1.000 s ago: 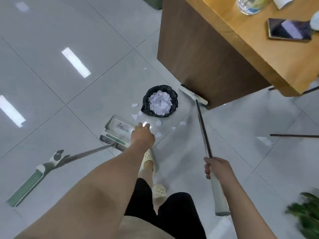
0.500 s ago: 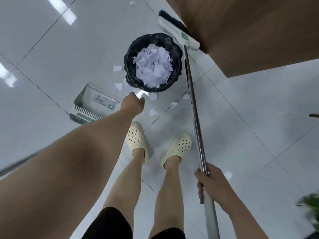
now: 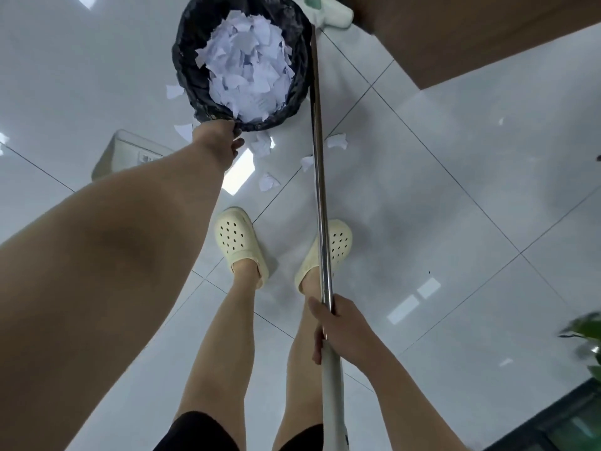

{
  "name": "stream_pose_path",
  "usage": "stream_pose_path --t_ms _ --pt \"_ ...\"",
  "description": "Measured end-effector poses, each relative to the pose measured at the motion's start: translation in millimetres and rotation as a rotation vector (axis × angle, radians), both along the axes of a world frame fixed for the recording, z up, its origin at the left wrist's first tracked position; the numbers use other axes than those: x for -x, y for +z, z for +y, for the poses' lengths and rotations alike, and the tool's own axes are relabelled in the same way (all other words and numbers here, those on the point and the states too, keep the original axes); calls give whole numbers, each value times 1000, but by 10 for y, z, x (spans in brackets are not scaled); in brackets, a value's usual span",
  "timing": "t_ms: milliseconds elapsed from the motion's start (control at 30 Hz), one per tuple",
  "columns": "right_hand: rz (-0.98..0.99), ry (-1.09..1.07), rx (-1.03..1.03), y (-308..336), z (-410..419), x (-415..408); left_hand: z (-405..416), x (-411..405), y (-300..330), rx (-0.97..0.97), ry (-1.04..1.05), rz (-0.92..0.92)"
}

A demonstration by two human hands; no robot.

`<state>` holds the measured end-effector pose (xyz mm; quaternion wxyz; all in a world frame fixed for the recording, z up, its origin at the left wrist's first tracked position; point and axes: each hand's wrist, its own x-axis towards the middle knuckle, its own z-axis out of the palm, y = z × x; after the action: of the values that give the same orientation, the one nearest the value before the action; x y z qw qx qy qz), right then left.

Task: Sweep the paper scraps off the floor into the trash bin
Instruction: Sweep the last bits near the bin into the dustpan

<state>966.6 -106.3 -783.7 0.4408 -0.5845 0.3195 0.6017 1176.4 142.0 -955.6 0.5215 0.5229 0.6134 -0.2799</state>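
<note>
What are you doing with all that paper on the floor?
A person is cleaning up torn paper. The left hand reaches down to the near rim of the trash bin, which is heaped with scraps, while the right hand grips the broom handle. Several paper scraps lie on the tiles by the bin.

The bin (image 3: 195, 73) blocks 12 o'clock, with the left hand (image 3: 221, 138) at its near rim. The broom pole (image 3: 320, 190) crosses the floor (image 3: 455, 206) beside it. The counter (image 3: 471, 37) walls off 1 o'clock. Scraps (image 3: 268, 182) lie between bin and shoes (image 3: 235, 242). Bare floor is open at 3 and 10 o'clock.
</note>
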Motion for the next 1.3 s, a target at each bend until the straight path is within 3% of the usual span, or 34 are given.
stream_pose_path --t_ms 333,733,1133,1300 --pt "31 33 -22 109 45 -122 -190 -158 -26 97 34 -40" --pt "55 13 55 260 81 -258 -248 -12 216 -20 199 -11" --pt "17 -134 85 950 77 -802 -175 279 1210 -15 161 -82" --pt "-33 -197 127 1263 1 -965 -219 617 1600 -20 277 -116"
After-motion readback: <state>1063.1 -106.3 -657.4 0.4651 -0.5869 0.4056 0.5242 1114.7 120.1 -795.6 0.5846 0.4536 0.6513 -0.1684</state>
